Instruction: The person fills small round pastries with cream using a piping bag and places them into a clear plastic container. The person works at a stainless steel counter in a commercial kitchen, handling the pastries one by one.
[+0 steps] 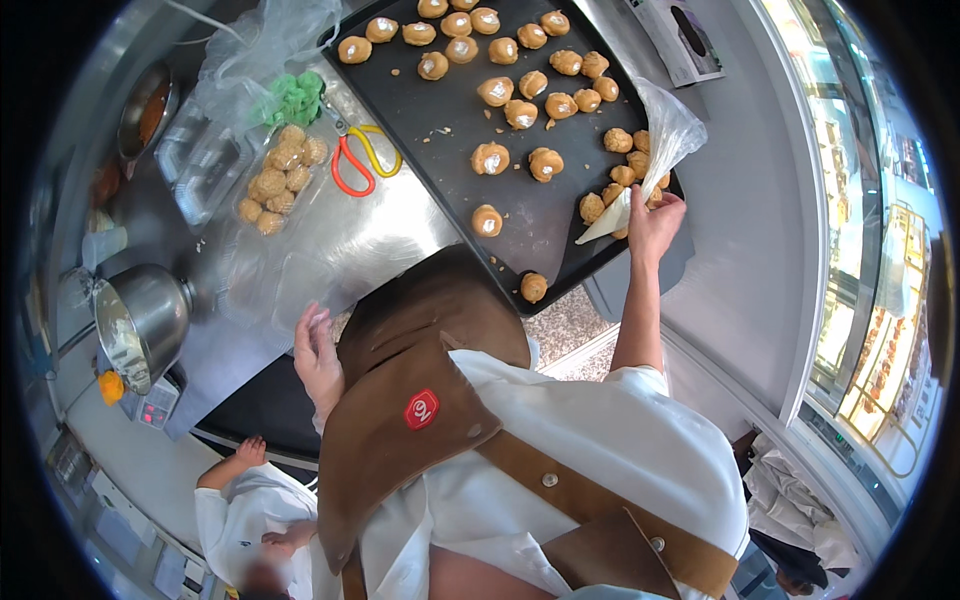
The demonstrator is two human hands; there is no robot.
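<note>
My right hand [656,225] grips a clear plastic piping bag [654,161] that holds pale cream, its tip pointing down and left over the tray. Under and around the bag lie several small cream puffs [618,140], bunched at the tray's right edge; some are hidden by the bag and hand. Other puffs [490,160] with white cream showing on top are spread over the dark baking tray [442,157]. Near the apron, my left hand [318,349] is held with nothing in it, fingers somewhat apart, below a clear plastic container [300,281].
Scissors [352,161] with red and yellow handles lie left of the tray, beside a clear box of puffs [281,180]. Farther left are a metal mixing bowl [154,307] with cream residue and a scale [159,401]. Another person [255,510] stands at lower left.
</note>
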